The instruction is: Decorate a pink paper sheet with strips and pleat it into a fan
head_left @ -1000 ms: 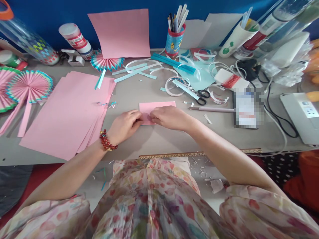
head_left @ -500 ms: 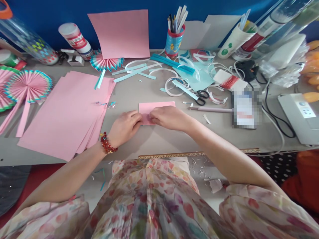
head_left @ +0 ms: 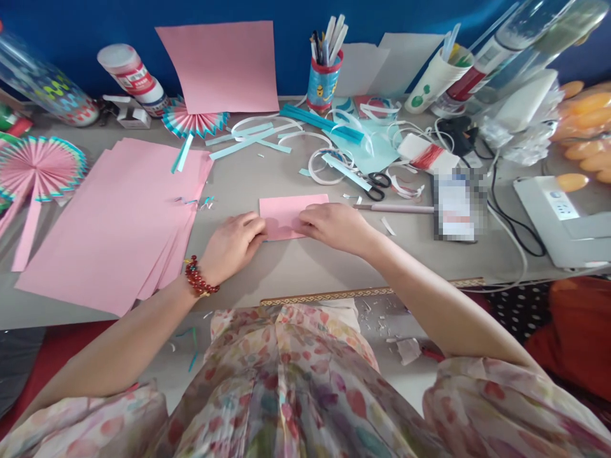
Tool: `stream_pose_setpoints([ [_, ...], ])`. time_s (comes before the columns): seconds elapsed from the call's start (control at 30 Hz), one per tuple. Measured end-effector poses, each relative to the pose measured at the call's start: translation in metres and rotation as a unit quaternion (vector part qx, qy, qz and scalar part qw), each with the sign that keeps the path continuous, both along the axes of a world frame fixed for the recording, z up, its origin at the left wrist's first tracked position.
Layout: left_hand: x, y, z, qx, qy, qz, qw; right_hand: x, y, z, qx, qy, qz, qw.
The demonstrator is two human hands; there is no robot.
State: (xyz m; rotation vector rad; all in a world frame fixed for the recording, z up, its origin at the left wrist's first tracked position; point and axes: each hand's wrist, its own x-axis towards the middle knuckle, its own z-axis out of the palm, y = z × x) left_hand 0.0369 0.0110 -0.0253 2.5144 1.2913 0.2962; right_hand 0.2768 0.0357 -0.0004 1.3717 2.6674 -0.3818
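A small pink paper (head_left: 282, 213) lies flat on the desk in front of me, with a thin blue trace along its near edge. My left hand (head_left: 235, 245), its wrist ringed with red beads, has curled fingers closed at the paper's left edge. On the right part of the same sheet, my right hand (head_left: 334, 228) presses with bent, gathered fingers. The fingertips of both hands are partly hidden. To the left lies a stack of large pink sheets (head_left: 119, 210). A pen-like pale stick (head_left: 403, 208) rests beyond my right wrist.
Black-handled scissors (head_left: 379, 184) lie among blue and white strips. A pleated pink fan (head_left: 38, 168) is at the left. Along the back stand a pen holder (head_left: 323, 86), a white cup (head_left: 436, 79) and bottles. A phone (head_left: 456, 210) and a socket box (head_left: 563, 222) sit right.
My right hand has slid a little to the right along the pink paper. My left hand stays at its left edge. The whole view has shifted slightly.
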Motion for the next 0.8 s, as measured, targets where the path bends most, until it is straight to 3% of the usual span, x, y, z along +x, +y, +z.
stream_pose_setpoints([
  [0.8, 0.0001, 0.0000, 0.0005, 0.002, 0.011, -0.005, 1.000, 0.0034, 0.0037, -0.0103, -0.005, 0.038, 0.022, 0.999],
])
